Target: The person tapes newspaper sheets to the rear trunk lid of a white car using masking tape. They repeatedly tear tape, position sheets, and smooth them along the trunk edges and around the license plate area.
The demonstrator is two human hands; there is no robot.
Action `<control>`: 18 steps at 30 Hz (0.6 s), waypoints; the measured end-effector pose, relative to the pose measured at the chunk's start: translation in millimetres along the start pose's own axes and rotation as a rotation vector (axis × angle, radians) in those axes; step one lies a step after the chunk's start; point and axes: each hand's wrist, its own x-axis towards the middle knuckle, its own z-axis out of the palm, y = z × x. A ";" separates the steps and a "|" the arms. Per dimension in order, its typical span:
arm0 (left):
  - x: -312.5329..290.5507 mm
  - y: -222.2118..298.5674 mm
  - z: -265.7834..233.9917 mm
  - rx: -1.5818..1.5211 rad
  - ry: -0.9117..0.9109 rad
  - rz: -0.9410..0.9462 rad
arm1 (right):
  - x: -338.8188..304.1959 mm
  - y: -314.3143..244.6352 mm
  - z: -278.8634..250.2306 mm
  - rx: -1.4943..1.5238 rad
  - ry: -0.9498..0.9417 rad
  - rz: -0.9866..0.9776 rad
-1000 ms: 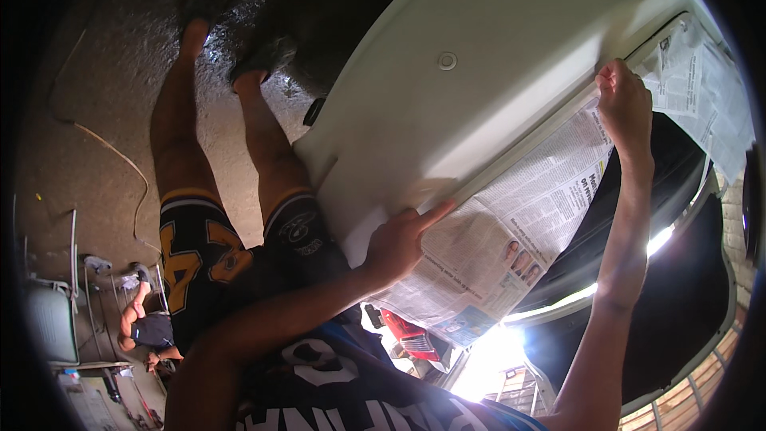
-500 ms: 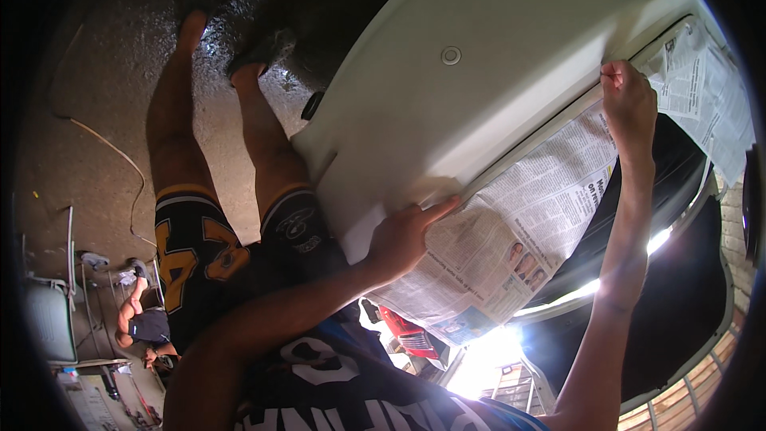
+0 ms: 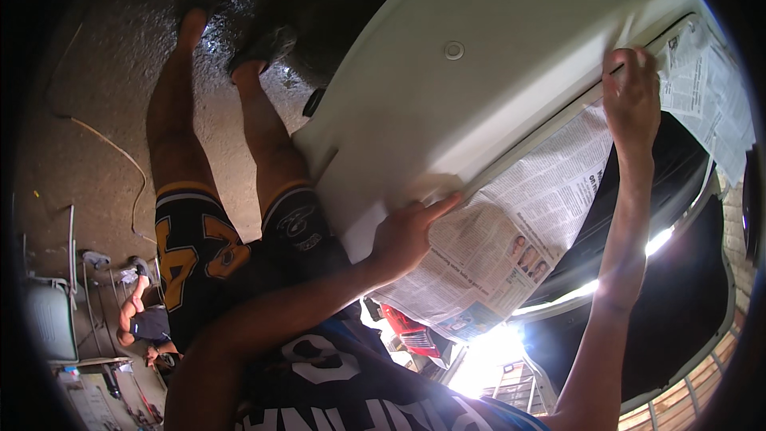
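Note:
A sheet of newspaper (image 3: 511, 223) lies along the dark edge line of a pale, curved car body panel (image 3: 447, 112). My left hand (image 3: 403, 239) rests at the sheet's near corner, its index finger stretched along the edge and the other fingers curled, holding nothing. Farther up the same edge is my right hand (image 3: 634, 96), its bent fingers slightly blurred and parted from the thumb over the seam; nothing shows between them. A second piece of newspaper (image 3: 706, 96) covers the area beyond the right hand.
A round cap (image 3: 454, 50) sits on the panel. Below the paper are a dark opening and a raised dark-lined panel (image 3: 678, 303). A red vehicle part (image 3: 411, 331) shows behind. A cord (image 3: 112, 144) crosses the floor; at lower left a person (image 3: 148, 323) is near a grey chair (image 3: 48, 315).
My right hand has shifted slightly up along the edge, and its fingers have loosened from a pinch. The left hand stays in nearly the same place.

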 end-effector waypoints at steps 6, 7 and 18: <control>2.7 -3.4 -0.1 0.015 0.018 0.030 | -0.4 0.1 2.4 0.080 -0.127 -0.032; 2.8 -3.7 -0.3 -0.004 0.008 0.025 | -2.3 1.0 3.4 0.073 -0.162 -0.031; 0.0 -3.7 3.3 -0.074 -0.058 -0.054 | -29.3 -70.9 -29.6 0.178 -0.068 -0.222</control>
